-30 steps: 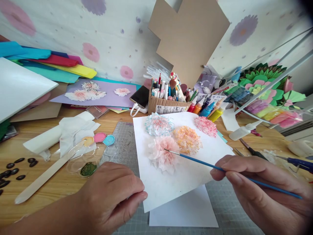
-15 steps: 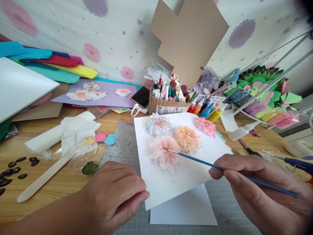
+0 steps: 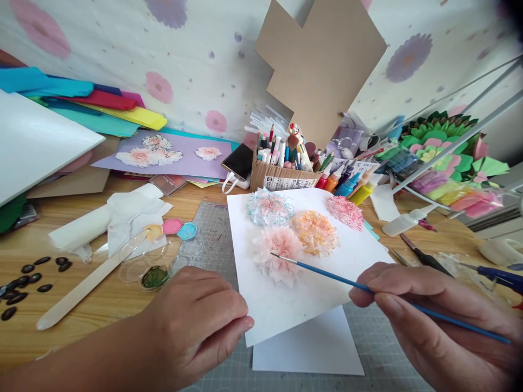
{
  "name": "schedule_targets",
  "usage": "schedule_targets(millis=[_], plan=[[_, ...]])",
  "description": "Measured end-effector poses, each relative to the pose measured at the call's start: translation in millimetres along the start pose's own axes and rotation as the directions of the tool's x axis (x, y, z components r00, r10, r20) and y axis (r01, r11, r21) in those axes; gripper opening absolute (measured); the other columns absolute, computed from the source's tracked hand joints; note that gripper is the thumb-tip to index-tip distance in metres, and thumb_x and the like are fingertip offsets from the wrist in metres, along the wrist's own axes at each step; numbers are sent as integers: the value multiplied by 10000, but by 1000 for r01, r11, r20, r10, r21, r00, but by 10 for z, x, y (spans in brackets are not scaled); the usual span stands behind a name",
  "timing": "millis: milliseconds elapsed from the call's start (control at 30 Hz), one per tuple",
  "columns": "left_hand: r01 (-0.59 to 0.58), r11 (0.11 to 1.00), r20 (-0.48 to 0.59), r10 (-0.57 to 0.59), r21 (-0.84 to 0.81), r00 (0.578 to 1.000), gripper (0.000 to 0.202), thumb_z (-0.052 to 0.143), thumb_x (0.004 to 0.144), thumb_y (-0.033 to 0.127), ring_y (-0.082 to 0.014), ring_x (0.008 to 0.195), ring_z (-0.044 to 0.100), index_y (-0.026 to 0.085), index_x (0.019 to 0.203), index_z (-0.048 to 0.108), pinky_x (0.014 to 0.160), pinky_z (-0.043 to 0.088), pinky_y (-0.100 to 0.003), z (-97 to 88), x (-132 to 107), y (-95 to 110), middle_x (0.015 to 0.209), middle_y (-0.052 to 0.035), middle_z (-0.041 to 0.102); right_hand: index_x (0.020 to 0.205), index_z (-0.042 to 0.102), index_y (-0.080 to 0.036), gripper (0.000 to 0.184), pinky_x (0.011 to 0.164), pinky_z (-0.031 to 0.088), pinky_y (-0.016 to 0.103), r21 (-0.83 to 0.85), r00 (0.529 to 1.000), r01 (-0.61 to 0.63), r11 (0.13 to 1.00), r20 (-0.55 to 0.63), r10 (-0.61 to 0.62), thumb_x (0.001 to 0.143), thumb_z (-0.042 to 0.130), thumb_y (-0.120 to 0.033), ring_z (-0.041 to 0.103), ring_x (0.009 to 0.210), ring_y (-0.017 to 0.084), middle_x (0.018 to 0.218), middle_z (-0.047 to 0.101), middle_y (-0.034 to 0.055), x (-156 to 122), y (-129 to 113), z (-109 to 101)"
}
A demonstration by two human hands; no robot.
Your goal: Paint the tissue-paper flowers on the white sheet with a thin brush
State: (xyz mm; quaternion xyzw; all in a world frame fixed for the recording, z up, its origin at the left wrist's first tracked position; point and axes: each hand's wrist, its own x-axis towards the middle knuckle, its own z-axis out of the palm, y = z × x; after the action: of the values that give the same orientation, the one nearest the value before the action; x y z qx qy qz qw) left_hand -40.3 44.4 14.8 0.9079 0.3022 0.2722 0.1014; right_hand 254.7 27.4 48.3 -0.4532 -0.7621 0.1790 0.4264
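My right hand (image 3: 433,316) pinches a thin blue paintbrush (image 3: 327,274) between thumb and fingers. The brush points left, its dark tip over the pale pink ruffled paper flower (image 3: 280,247). This flower lies on a white sheet of paper (image 3: 286,313) beside an orange-edged flower (image 3: 315,233), a blue-edged flower (image 3: 269,208) and a red-edged flower (image 3: 345,212). My left hand (image 3: 200,321) is closed at the sheet's lower left edge, its thumb tip overlapping the paper. Whether anything sits between its fingers is hidden. Another white sheet (image 3: 308,354) lies partly underneath.
A clear palette with dark green paint (image 3: 154,277) stands left, near a wooden stick (image 3: 81,291) and several black oval pieces (image 3: 16,283). A cutting mat (image 3: 210,231) lies underneath. Behind are a box of pens (image 3: 261,173) and paint bottles; scissors (image 3: 425,256) lie right.
The whole view has shifted slightly to the right. The brush tip has moved a little down and left over the pink flower; both hands keep nearly the same pose.
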Motion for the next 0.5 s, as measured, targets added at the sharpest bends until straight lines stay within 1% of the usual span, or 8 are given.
schedule_targets(millis=[67, 167, 333, 500], plan=[[0, 1000, -1, 0, 1, 1000, 106, 487, 920, 141, -109, 560, 482, 201, 843, 531, 594, 367, -282, 1, 4, -1, 634, 58, 522, 938, 624, -248, 56, 674, 541, 80, -18, 1000, 6, 1000, 8, -6, 897, 617, -284, 673, 773, 90, 840, 679, -25, 29, -14, 5], [-2, 1000, -29, 2, -2, 1000, 109, 487, 920, 138, -113, 561, 469, 201, 843, 532, 593, 359, -285, 15, -1, -6, 633, 56, 511, 926, 621, -249, 51, 661, 543, 80, -32, 1000, 8, 999, 12, -8, 904, 605, -293, 679, 767, 91, 832, 681, -26, 60, -36, 9], [-7, 1000, -50, 6, -26, 999, 102, 487, 917, 143, -120, 566, 455, 201, 846, 532, 584, 336, -293, 58, -29, -19, 637, 53, 507, 907, 623, -251, 54, 640, 536, 63, -71, 998, 39, 997, 53, -35, 912, 588, -292, 683, 760, 84, 820, 681, -35, 50, -40, -14], [-16, 999, -79, 13, -40, 997, 97, 492, 912, 141, -120, 557, 448, 197, 849, 540, 568, 320, -294, 87, -35, -34, 629, 52, 496, 921, 624, -243, 54, 668, 538, 64, -75, 1000, 7, 997, 6, -6, 903, 603, -289, 679, 763, 80, 850, 681, -27, 23, -31, -11]])
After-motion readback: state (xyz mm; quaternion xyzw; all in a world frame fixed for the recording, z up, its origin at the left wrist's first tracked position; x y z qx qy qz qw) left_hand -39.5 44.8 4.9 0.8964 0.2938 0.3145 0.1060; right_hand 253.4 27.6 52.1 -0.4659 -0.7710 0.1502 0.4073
